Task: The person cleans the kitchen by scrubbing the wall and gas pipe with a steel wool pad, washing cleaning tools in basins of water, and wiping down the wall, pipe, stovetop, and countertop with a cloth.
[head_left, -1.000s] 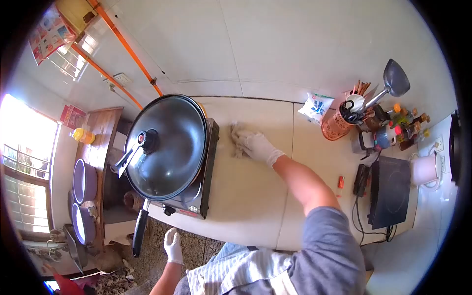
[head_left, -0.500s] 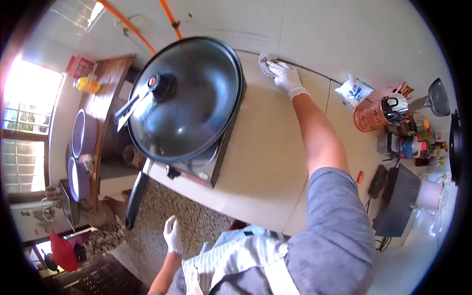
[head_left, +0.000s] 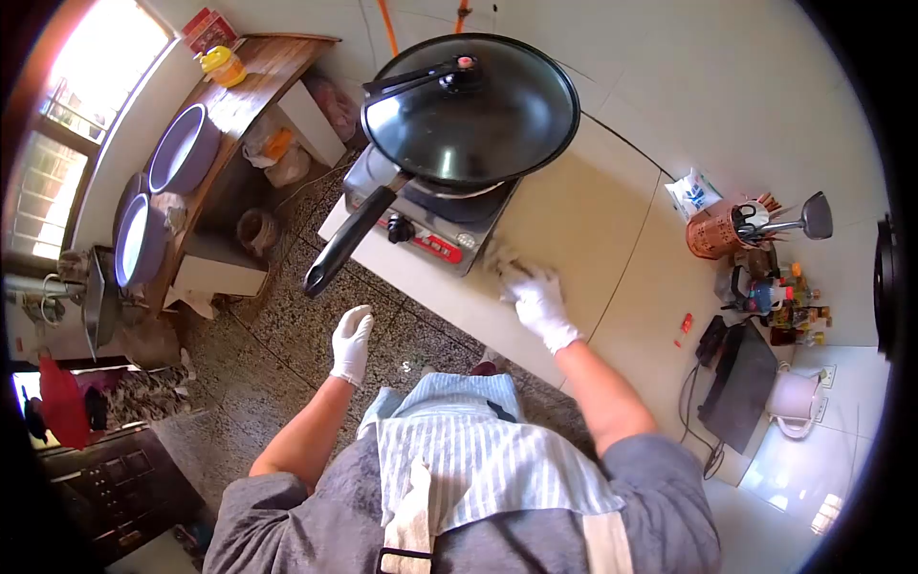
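Observation:
My right hand point(head_left: 541, 304), in a white glove, presses a greyish cloth point(head_left: 499, 260) onto the pale countertop point(head_left: 602, 201), just right of the portable gas stove point(head_left: 442, 244). Motion blurs the cloth. Over the floor in front of the counter hangs my left hand point(head_left: 352, 346), also gloved, with loosely bent fingers and nothing in it. On the stove sits a wok covered by a dark domed lid point(head_left: 488, 120). Its black handle point(head_left: 349, 241) sticks out over the counter's front edge, above and left of my left hand.
At the right stand a copper-coloured utensil holder point(head_left: 712, 234), a white packet point(head_left: 695, 194), several bottles point(head_left: 792, 297) and a black flat appliance point(head_left: 738, 387). A small red item point(head_left: 684, 329) lies on the counter. Purple basins point(head_left: 182, 148) rest on a wooden shelf at the left.
My right hand has drawn the cloth from the wall edge towards the counter's front, beside the stove. The view has shifted, and more of both arms now shows.

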### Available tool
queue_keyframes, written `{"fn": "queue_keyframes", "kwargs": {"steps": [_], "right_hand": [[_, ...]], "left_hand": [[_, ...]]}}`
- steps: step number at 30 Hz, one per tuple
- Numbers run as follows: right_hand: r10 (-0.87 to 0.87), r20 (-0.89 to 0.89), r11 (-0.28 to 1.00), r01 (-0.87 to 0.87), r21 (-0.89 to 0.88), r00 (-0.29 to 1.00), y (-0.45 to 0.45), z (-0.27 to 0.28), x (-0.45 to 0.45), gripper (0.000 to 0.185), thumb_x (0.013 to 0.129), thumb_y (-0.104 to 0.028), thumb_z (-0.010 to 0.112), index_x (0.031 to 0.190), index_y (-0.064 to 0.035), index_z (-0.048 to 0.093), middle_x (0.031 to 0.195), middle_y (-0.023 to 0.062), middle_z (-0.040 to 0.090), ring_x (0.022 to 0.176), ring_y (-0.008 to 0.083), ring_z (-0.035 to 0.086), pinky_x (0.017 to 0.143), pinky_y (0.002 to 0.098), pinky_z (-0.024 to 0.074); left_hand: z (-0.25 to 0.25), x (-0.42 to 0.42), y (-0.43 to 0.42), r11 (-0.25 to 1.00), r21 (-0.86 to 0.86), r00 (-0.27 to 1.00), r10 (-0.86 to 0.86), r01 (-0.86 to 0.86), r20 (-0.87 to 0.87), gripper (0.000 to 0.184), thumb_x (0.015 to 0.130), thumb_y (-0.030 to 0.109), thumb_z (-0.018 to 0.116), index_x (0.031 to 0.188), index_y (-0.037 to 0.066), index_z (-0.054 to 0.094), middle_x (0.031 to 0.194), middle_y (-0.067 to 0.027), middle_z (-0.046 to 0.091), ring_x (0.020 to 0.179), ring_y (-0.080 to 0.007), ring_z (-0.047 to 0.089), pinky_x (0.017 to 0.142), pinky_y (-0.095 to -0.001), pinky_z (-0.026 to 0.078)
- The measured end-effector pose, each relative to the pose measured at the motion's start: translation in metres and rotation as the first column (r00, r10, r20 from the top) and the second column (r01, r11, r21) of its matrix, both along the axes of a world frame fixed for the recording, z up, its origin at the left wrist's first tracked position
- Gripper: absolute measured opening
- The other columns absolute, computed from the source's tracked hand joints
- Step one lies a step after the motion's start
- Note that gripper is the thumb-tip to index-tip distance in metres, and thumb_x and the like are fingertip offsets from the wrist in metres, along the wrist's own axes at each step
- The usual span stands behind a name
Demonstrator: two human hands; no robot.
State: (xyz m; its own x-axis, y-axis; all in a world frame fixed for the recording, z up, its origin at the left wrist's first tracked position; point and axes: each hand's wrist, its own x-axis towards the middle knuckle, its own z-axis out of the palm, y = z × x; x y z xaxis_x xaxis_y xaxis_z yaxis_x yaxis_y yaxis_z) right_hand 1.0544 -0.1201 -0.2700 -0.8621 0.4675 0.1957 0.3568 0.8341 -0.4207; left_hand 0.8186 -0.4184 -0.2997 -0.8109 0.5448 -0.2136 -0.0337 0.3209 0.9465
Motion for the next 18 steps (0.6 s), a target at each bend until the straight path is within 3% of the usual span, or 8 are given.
{"fn": "queue_keyframes", "kwargs": {"steps": [3,9,12,13,15,16,17,18], "right_hand": [[-0.036,-0.122,0.995,0.023,-0.1,0.992,-0.055,0.006,0.011,0.041,0.078,-0.009,0.06,0.116,-0.0215,0.07,0.119,0.0079,0.065,0.113,0.0294,0.056,0.097,0.0461,0.0404],[0.023,-0.135,0.995,-0.035,-0.093,0.991,-0.095,0.005,0.06,0.041,0.073,-0.008,0.061,0.111,-0.0179,0.072,0.115,0.0131,0.066,0.105,0.0325,0.06,0.094,0.0443,0.0447],[-0.069,-0.124,0.989,0.052,-0.137,0.99,-0.109,0.001,0.097,0.037,0.073,-0.003,0.061,0.106,-0.0115,0.073,0.114,0.0146,0.067,0.107,0.0332,0.062,0.095,0.0436,0.0469],[-0.134,-0.107,0.982,0.117,-0.151,0.985,-0.113,-0.005,0.108,0.037,0.073,-0.001,0.061,0.106,-0.0094,0.073,0.114,0.0149,0.068,0.109,0.0333,0.062,0.097,0.0437,0.0468],[-0.205,-0.116,0.95,0.169,-0.264,0.972,-0.118,-0.015,0.138,0.035,0.075,0.0,0.06,0.109,-0.0049,0.071,0.116,0.0158,0.067,0.112,0.0344,0.061,0.1,0.0426,0.0457],[-0.242,-0.12,0.928,0.193,-0.319,0.963,-0.119,-0.022,0.153,0.035,0.077,0.001,0.06,0.11,-0.0026,0.07,0.116,0.0162,0.067,0.114,0.035,0.06,0.102,0.0421,0.0452],[-0.194,-0.068,0.977,0.186,-0.109,0.979,-0.12,-0.015,0.167,0.032,0.079,-0.001,0.062,0.111,-0.0009,0.069,0.114,0.0168,0.068,0.111,0.0357,0.061,0.099,0.0413,0.0474],[-0.281,-0.031,0.951,0.273,-0.147,0.959,-0.127,-0.01,0.179,0.033,0.079,0.0,0.061,0.111,-0.0014,0.069,0.115,0.0137,0.068,0.115,0.0356,0.059,0.104,0.0427,0.0438]], "left_hand": [[-0.013,-0.003,-0.027,1.0,0.005,0.998,0.017,-0.018,0.056,0.023,0.093,0.012,0.065,0.114,0.001,0.064,0.104,-0.0045,0.067,0.097,-0.0123,0.06,0.088,-0.0264,0.048],[-0.029,-0.025,-0.088,0.995,-0.025,0.992,0.094,-0.092,0.081,0.023,0.092,0.012,0.066,0.112,0.0,0.064,0.101,-0.0039,0.068,0.093,-0.0122,0.061,0.086,-0.0271,0.048],[-0.082,-0.05,-0.131,0.98,-0.09,0.97,0.19,-0.178,0.152,0.027,0.092,0.017,0.067,0.113,0.0,0.065,0.102,-0.0044,0.069,0.091,-0.0135,0.061,0.083,-0.0263,0.048],[-0.07,-0.048,-0.138,0.958,-0.167,0.925,0.273,-0.235,0.264,0.027,0.091,0.019,0.067,0.111,0.0,0.067,0.102,-0.0048,0.069,0.092,-0.0144,0.062,0.083,-0.0256,0.048],[-0.121,-0.065,-0.175,0.947,-0.238,0.927,0.276,-0.216,0.254,0.027,0.091,0.021,0.067,0.109,0.002,0.068,0.099,-0.0046,0.069,0.091,-0.0149,0.062,0.081,-0.0261,0.049],[-0.101,-0.059,-0.178,0.937,-0.277,0.917,0.288,-0.211,0.275,0.027,0.091,0.022,0.066,0.109,0.002,0.069,0.099,-0.0049,0.069,0.091,-0.0152,0.062,0.08,-0.0265,0.048],[-0.083,-0.053,-0.182,0.931,-0.311,0.91,0.287,-0.192,0.298,0.027,0.091,0.022,0.065,0.108,0.002,0.069,0.098,-0.0053,0.069,0.09,-0.0155,0.061,0.079,-0.0268,0.048],[-0.151,-0.073,-0.212,0.962,-0.205,0.904,0.242,-0.178,0.352,0.021,0.091,0.021,0.063,0.1,0.004,0.069,0.089,-0.005,0.067,0.08,-0.0162,0.059,0.07,-0.0312,0.047]]}}
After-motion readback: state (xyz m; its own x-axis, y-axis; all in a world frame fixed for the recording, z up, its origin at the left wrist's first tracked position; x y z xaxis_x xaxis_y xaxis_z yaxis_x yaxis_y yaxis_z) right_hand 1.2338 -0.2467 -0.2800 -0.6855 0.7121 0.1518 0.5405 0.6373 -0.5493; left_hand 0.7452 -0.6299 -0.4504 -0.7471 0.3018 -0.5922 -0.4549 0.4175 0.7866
